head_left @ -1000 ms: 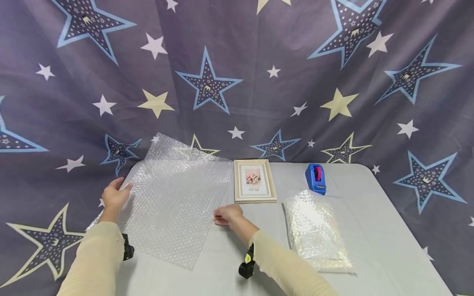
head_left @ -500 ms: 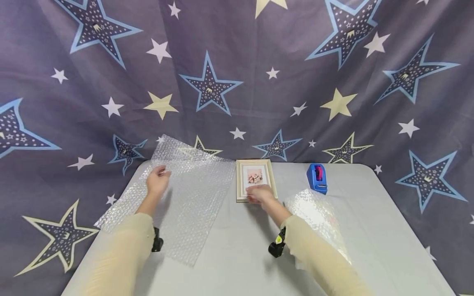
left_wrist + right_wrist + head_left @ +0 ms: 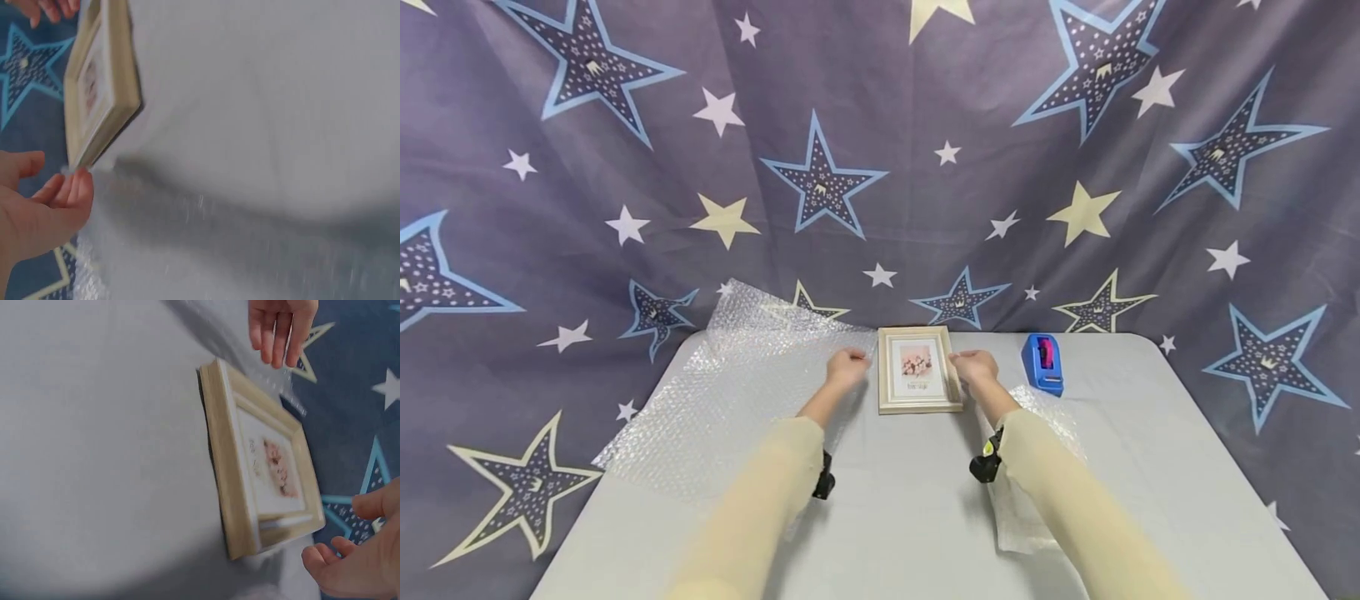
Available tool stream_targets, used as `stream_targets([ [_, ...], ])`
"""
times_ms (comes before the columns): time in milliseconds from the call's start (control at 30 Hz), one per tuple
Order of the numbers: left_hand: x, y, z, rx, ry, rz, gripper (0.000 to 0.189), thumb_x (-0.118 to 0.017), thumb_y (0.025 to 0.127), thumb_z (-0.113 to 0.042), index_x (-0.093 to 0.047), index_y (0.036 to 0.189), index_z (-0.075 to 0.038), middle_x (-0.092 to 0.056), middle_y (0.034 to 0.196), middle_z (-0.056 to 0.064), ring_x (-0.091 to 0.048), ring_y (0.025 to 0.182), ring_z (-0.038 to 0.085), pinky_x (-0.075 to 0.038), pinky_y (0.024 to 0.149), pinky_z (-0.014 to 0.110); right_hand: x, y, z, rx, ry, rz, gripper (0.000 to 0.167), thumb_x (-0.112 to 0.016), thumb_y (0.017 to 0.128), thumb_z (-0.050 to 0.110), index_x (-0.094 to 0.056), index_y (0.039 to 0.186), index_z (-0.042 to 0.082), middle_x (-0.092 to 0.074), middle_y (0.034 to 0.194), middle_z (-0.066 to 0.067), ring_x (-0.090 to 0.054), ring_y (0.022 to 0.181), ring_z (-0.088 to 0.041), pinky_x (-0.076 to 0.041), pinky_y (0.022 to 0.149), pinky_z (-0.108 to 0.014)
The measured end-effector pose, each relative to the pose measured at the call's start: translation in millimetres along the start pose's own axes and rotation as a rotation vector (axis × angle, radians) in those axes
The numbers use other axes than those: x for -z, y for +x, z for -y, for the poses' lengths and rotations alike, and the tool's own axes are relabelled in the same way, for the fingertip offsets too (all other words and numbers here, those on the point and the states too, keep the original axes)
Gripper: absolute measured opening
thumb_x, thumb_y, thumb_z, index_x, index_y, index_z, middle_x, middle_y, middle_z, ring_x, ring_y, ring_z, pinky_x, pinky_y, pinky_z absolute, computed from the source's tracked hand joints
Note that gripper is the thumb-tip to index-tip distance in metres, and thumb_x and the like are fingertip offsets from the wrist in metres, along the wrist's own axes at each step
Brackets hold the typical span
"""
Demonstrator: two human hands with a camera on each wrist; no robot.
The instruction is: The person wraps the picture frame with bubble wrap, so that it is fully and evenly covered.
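We locate the picture frame point(image 3: 921, 371) at the far side of the table point(image 3: 895, 508), lying flat with its image face up, between the 2 hands. We note its pale wood-toned border, a white mat and 1 print of pink flowers point(image 3: 916, 361), with lettering below.

We find the left hand point(image 3: 847, 368) at the frame's left side, open, with fingers loosely bent and nothing in its grasp. We find the right hand point(image 3: 976, 367) at the frame's right side, likewise open, with thumb apart from the fingers. We cannot tell whether the right fingertips contact the border.

To the left, we see 1 sheet of clear bubble wrap point(image 3: 730, 417). Its right edge comes up just beside the frame; its far corner extends past the table edge, in front of the curtain point(image 3: 910, 217). The left forearm crosses over the sheet.

To the right of the frame, and apart from it, we see 1 blue tape dispenser point(image 3: 1042, 371) fitted with a pink roll point(image 3: 1046, 352). Nearer the person lies 1 shiny clear packet point(image 3: 1018, 510), partly covered by the right sleeve point(image 3: 1075, 492). We observe 1 black device at each wrist. The curtain carries stars in blue, yellow and white.
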State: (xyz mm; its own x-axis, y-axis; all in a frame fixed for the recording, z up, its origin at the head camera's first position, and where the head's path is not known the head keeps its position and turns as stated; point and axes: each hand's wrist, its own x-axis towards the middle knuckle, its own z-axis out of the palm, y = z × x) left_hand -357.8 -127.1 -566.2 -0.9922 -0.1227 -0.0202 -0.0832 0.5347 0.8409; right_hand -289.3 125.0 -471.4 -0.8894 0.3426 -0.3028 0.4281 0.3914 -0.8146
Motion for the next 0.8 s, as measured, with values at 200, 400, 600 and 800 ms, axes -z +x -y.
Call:
stream_targets([
  [200, 3.5, -68.2, -79.1, 0.173, 0.114, 0.068, 0.028, -0.058, 0.086, -0.012, -0.066, 0.106, 0.005, -0.068, 0.107, 0.022, -0.066, 0.095, 0.032, -0.059, 0.081, 0.037, -26.6, 65.6, -40.6, -0.068, -0.087, 0.041, 0.061, -0.07, 0.082, 0.044, -0.062, 0.115, -0.007, -0.065, 0.112, -0.02, -0.063, 0.096, -0.029, -0.058, 0.08, -0.037],
  [400, -3.2, -75.9, -78.4, 0.116, 0.165, 0.042, 0.027, -0.057, 0.084, -0.007, -0.069, 0.105, 0.005, -0.071, 0.103, 0.02, -0.067, 0.091, 0.029, -0.06, 0.078, 0.033, -25.5, 42.9, -28.2, -0.104, -0.126, 0.038, 0.04, -0.065, 0.084, 0.023, -0.063, 0.107, -0.009, -0.064, 0.107, -0.021, -0.06, 0.087, -0.027, -0.058, 0.071, -0.03],
  [600, -2.3, -74.3, -74.7, 0.069, 0.135, 0.069, 0.024, -0.064, 0.086, -0.006, -0.07, 0.107, 0.004, -0.073, 0.099, 0.017, -0.068, 0.091, 0.026, -0.059, 0.081, 0.033, -8.5, 6.9, -10.4, -0.117, -0.184, 0.014, 0.007, -0.056, 0.072, 0.005, -0.058, 0.076, 0.0, -0.056, 0.075, -0.009, -0.05, 0.064, -0.018, -0.04, 0.044, -0.016],
  [800, -36.8, -22.6, -11.3, -0.049, 0.018, -0.058, 0.021, -0.07, 0.078, -0.014, -0.077, 0.097, -0.013, -0.073, 0.075, -0.003, -0.066, 0.071, 0.008, -0.056, 0.068, 0.02, -60.4, 154.5, -102.2, -0.056, -0.204, -0.119, 0.002, -0.065, 0.06, 0.013, -0.064, 0.062, 0.012, -0.066, 0.067, 0.001, -0.056, 0.061, -0.011, -0.048, 0.047, -0.021],
])
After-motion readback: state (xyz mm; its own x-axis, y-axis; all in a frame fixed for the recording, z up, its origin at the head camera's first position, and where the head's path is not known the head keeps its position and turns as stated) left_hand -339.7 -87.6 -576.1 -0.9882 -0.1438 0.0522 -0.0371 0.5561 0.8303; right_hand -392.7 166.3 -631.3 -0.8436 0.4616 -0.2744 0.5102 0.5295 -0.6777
